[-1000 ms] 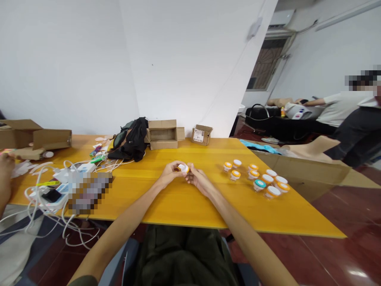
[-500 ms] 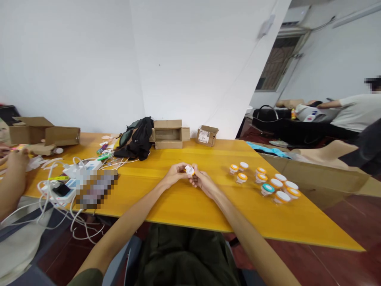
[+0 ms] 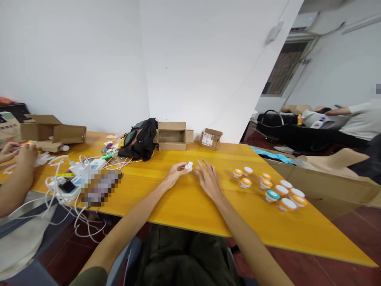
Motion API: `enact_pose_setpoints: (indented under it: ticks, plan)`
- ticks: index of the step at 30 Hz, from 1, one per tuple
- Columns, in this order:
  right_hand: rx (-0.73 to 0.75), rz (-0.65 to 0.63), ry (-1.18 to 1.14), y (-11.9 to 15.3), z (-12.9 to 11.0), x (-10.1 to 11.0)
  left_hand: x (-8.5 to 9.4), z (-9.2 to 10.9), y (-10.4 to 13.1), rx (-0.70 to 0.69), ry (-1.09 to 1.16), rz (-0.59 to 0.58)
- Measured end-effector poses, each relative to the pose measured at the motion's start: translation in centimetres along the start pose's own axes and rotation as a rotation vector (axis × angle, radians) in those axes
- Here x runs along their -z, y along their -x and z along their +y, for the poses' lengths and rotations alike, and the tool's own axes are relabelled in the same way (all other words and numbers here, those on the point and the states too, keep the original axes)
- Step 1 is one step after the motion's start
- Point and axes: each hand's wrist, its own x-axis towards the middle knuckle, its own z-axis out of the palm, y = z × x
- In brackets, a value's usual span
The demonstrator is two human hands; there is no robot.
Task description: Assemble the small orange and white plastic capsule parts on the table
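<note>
My left hand (image 3: 175, 174) pinches a small white plastic piece (image 3: 189, 166) between thumb and fingers, held above the table. Its exact kind is too small to make out. Just right of it, my right hand (image 3: 209, 179) is apart from the piece, palm down, with its fingers spread and nothing seen in them. Farther right stand several small clear containers with round lids: orange-lidded ones such as the container (image 3: 245, 182), white-topped ones such as the container (image 3: 287, 204), and one teal-lidded container (image 3: 272, 195).
On the yellow table (image 3: 184, 210), an open cardboard box (image 3: 172, 137), a smaller box (image 3: 210, 139) and a black bag (image 3: 141, 139) stand by the wall. White cables and a power strip (image 3: 70, 192) lie left, near another person's hands (image 3: 25, 153). A large carton (image 3: 321, 180) adjoins the right edge.
My right hand has let go of the white piece, moved slightly right and spread its fingers. My left hand keeps hold of the piece. The whole view has shifted a little.
</note>
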Motion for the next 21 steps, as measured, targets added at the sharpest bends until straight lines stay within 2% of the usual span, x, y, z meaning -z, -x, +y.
enact_pose_setpoints:
  ticks: [3,6,11,14,18,21]
  plan:
    - [0.032,-0.087,0.057,0.1,0.9,-0.8,0.0,0.1,0.0,0.029,0.045,0.006]
    - [-0.001,-0.122,0.071,0.2,1.1,-1.0,0.1,0.3,0.2,0.059,0.067,-0.004]
    - [-0.055,-0.114,0.016,0.0,0.5,-0.3,0.3,0.3,0.2,0.044,0.036,-0.016]
    - [-0.062,-0.060,-0.037,-0.2,-0.1,0.4,0.4,0.2,0.0,0.046,0.025,0.003]
    - [-0.117,-0.004,-0.281,-0.4,-1.5,0.9,0.5,-0.1,-0.3,0.040,0.049,0.030]
    - [-0.277,-0.097,-0.604,-0.3,-2.7,0.5,0.4,-0.1,-0.3,0.026,0.062,0.017]
